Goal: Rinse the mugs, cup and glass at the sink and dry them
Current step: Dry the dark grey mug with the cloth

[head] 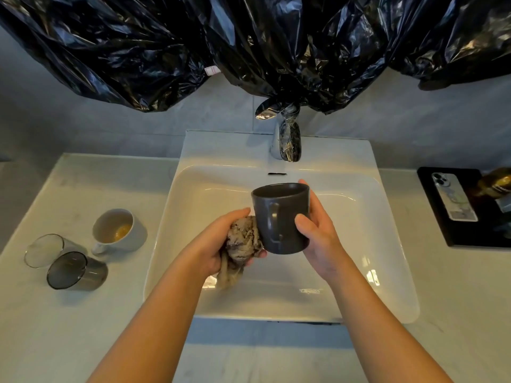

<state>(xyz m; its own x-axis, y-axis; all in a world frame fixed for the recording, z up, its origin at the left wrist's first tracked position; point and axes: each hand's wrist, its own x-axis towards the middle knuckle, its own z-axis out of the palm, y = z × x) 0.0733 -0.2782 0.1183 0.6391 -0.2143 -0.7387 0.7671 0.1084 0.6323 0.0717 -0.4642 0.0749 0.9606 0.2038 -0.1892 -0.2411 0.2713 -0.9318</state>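
Over the sink (193, 217), the dark mug (284, 217) stands near upright, mouth up, handle toward 6 o'clock. The fingers of the right hand (318, 241) wrap it, and those of the left hand (215, 244) clutch a cloth (242, 241) at its 9 o'clock.

Grey wall (83, 120), crumpled black plastic sheeting (138, 51) draped across it, pale countertop (69, 313) below

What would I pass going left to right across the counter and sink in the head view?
clear glass → smoked glass → white mug → left hand gripping cloth → dark mug → right hand → phone on black tray → brown bottle
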